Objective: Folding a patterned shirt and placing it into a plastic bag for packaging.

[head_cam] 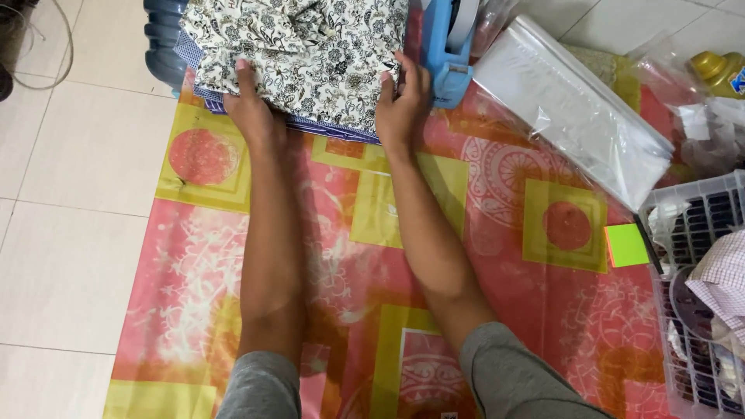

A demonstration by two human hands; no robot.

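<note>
A folded cream shirt with a dark floral print (pixel 310 54) lies on top of a stack of folded clothes at the far end of a pink and yellow patterned mat (pixel 341 256). A blue checked garment (pixel 334 130) peeks out beneath it. My left hand (pixel 250 109) presses flat on the shirt's near left corner. My right hand (pixel 402 97) grips the near right edge, fingers curled over the fabric.
A blue tape dispenser (pixel 448 46) stands just right of the stack. A pile of clear plastic bags (pixel 574 109) lies to the right, with a green sticky-note pad (pixel 625 245) and a white plastic basket (pixel 698 310) holding clothes. White floor tiles (pixel 77 194) border the mat on the left.
</note>
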